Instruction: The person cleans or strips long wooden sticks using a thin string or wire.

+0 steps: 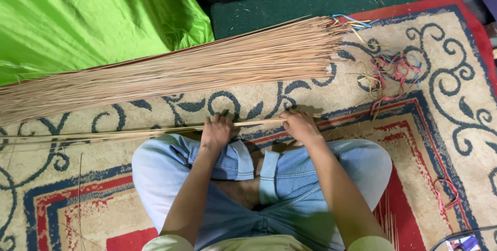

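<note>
Item 1: small bundle of thin pale-brown sticks [129,133], lying across the patterned rug [440,101] just in front of my crossed legs in light blue jeans [310,173], running from my hands out past the left edge of view.

Item 2: my left hand [216,132], fingers curled down over the bundle near its butt end, closed on it.

Item 3: my right hand [299,125], also closed, pinching the very end of the same bundle against the rug.

Item 4: large fanned heap of long thin pale-brown sticks [181,70], lying beyond the small bundle, apart from it, butt ends to the right.

Item 5: tangle of pink, yellow and blue plastic strings [391,72], on the rug right of the heap.

Item 6: bright green shiny cloth [88,18], upper left, behind the heap.

Handling note: as I judge it, the butt ends want to stay level under my right hand while the left keeps the sticks tight together, so none slide out or cross.

Not determinable: the far tips of both bundles are cut off at the left; how many sticks I hold is too fine to count; the fingertips are hidden under the sticks; the object at the bottom right corner is cut off.
</note>
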